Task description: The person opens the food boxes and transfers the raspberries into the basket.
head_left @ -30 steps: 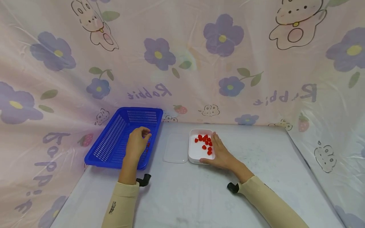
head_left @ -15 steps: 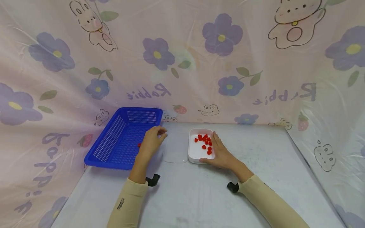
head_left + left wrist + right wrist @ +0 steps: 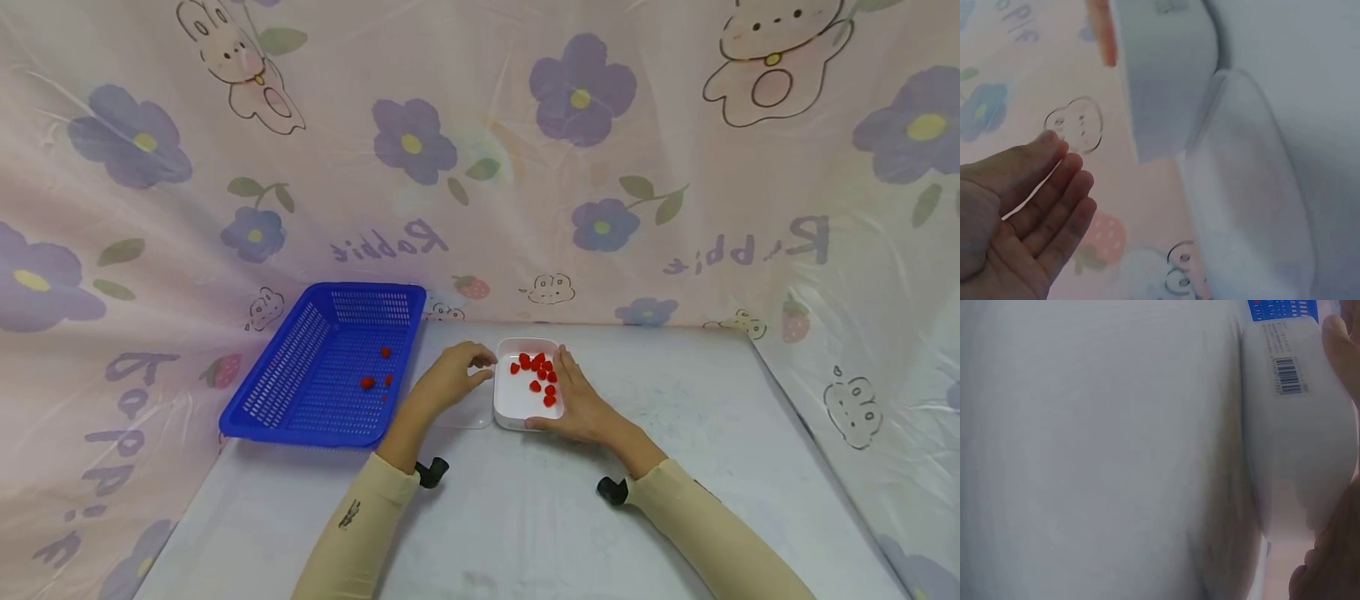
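In the head view my left hand is at the left rim of a white plastic box, above a clear lid. Its thumb and index fingertip meet in the left wrist view; no object shows between them, though a small one could be hidden. My right hand holds the box at its right side, thumb round the front corner and fingers along the side. Inside the box lie several small red strawberry-like pieces, mostly toward the back and right.
A blue mesh basket stands on the left of the white table, with several red pieces along its right side. A printed curtain hangs right behind. In the right wrist view, a barcode label shows on the box.
My left hand has moved right, from over the basket, across the lid, to the box's left rim. More red pieces in the basket are now uncovered. The right hand and box have stayed put.
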`<state>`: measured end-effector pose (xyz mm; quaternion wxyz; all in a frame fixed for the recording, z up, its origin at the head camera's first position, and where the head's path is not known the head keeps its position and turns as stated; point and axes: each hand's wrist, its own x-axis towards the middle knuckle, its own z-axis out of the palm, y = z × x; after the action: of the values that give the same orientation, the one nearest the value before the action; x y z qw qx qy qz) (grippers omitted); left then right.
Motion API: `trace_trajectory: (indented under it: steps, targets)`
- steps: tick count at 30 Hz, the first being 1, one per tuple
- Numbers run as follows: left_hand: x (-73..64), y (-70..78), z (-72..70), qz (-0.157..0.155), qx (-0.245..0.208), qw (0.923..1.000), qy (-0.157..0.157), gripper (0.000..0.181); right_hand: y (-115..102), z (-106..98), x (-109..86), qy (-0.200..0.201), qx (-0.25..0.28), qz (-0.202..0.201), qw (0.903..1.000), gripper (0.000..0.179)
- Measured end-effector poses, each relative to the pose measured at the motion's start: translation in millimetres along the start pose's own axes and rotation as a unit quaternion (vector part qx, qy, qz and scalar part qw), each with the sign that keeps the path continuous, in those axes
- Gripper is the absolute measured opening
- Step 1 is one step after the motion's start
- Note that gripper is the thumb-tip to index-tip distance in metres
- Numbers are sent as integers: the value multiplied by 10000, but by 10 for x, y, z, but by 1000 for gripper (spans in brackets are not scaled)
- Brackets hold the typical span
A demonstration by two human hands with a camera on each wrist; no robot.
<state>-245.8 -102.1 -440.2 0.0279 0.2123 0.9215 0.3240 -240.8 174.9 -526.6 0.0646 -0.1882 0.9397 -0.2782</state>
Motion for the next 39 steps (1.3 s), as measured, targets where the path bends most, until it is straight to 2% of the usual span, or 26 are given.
trace_trajectory:
  steps: [5,13,18,23,26,34,39]
  targets:
    - [167,37,161,165,17,9986,-501,25,3,-8,2,5,27,-47,10000,146]
    - [398,79,392,456,264,9946,-898,26,-3,-9,0,43,52,-74,9999,144]
    - [495,75,510,467,519,9927,-980,23,-2,-3,3,37,38,-113,9999,144]
    - [575,75,608,529,533,9918,-1033,21,23,2,5,75,5,-150,9999,143]
    - [612,66,659,464,575,9915,-1068,21,35,9,0,69,36,-197,9998,142]
    - [694,53,723,302,707,9910,-1100,17,4,-12,-19,99,66,-270,9996,141]
    - [720,10,778,382,798,9911,-992,16,9,-8,-21,65,5,-207,9998,142]
